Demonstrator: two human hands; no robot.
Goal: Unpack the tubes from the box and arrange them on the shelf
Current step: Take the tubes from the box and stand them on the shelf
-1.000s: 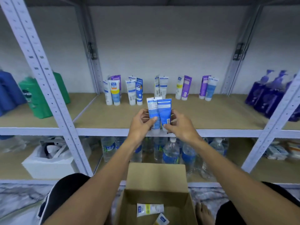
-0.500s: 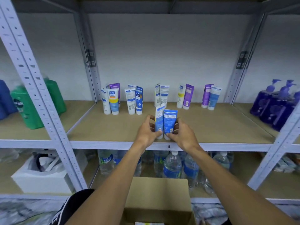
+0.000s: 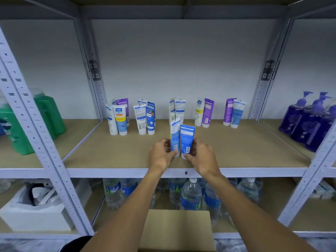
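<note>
On the tan board shelf (image 3: 236, 150), left hand (image 3: 161, 156) pinches an upright pale-blue plastic tube (image 3: 175, 136), right hand (image 3: 202, 158) pinches a dark-blue plastic tube (image 3: 187, 138) at its 3 o'clock.

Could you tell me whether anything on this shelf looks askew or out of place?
Only the two blue plastic tubes stand apart, well in front of the back row of tubes, but the left hand and right hand grip them. Nothing looks spilled.

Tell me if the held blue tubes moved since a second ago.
Yes: the blue tubes went from the shelf's front rail inward toward the back row.
</note>
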